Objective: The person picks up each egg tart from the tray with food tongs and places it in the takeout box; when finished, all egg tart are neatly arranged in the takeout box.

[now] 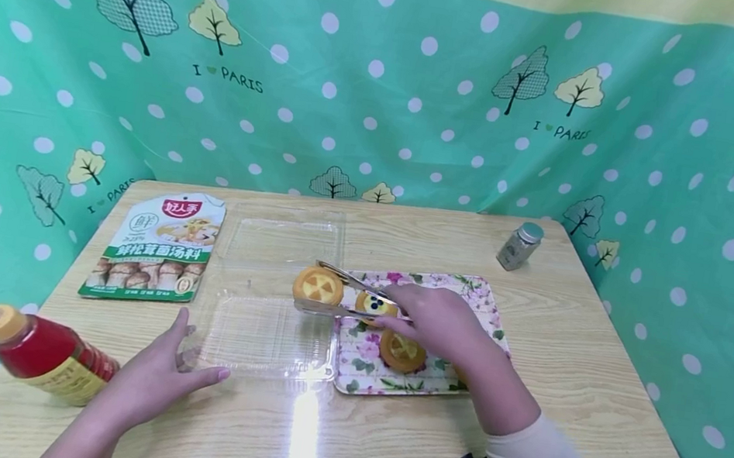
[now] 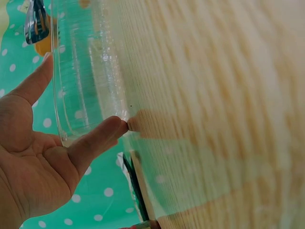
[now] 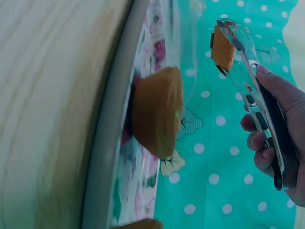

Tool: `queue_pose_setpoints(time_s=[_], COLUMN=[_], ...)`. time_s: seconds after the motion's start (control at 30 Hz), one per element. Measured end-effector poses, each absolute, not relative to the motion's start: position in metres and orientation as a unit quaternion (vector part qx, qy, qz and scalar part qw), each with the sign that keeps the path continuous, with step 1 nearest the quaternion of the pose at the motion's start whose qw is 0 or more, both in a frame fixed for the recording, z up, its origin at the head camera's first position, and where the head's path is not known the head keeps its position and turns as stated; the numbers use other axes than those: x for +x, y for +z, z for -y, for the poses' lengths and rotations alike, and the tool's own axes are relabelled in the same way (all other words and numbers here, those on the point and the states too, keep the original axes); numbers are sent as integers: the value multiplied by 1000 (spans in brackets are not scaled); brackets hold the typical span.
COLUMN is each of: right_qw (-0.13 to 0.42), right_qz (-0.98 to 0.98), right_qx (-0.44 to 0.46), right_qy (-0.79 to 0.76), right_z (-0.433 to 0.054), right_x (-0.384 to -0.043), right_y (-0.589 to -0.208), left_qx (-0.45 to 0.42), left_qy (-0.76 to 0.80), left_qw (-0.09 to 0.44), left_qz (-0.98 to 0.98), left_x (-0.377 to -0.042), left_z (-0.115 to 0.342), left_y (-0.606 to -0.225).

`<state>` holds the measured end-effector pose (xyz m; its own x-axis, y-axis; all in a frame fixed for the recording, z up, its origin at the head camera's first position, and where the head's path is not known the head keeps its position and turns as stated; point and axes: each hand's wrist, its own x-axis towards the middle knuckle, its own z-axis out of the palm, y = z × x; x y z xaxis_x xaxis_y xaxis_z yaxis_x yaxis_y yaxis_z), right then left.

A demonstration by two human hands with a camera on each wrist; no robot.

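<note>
My right hand (image 1: 435, 318) grips metal tongs (image 1: 334, 310). Between the tips of the tongs is a round golden tart (image 1: 319, 285), held up above the right part of a clear plastic clamshell box (image 1: 254, 330), whose lid lies folded back. In the right wrist view the fingers wrap the dark handle of the tongs (image 3: 267, 114). My left hand (image 1: 156, 379) is at the box's near left corner, thumb and fingers spread; the left wrist view has its fingertips touching the box (image 2: 78, 95). Beneath the right hand, a floral tray (image 1: 357, 372) carries a blueberry-topped tart (image 1: 370, 304) and another tart (image 1: 402, 353).
A red squeeze bottle (image 1: 56, 357) with a yellow cap stands beside the left forearm. Behind the left hand lies a soup seasoning packet (image 1: 156, 246). A small green-capped shaker jar (image 1: 520, 247) is at the back right. Patterned green curtain (image 1: 365, 143) surrounds the wooden table (image 1: 600, 371).
</note>
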<state>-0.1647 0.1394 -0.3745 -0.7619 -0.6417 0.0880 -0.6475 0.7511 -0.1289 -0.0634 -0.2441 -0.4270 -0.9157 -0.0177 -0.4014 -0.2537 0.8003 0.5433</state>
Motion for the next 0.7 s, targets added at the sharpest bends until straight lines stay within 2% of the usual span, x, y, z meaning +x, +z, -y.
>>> queue_pose_setpoints(time_s=[0.4,0.7], right_qw=[23,-5], right_qz=[918,910], right_qx=[392,411], right_qy=[60,48], right_z=[-111,-87], right_x=[-165,-167], right_y=[-389,-389], left_qx=[-69,-71], left_qy=[298,301], left_qw=[190,191], left_qz=[-933,-932], left_x=[-65,-65], left_z=[245,245], left_y=[-427,-427])
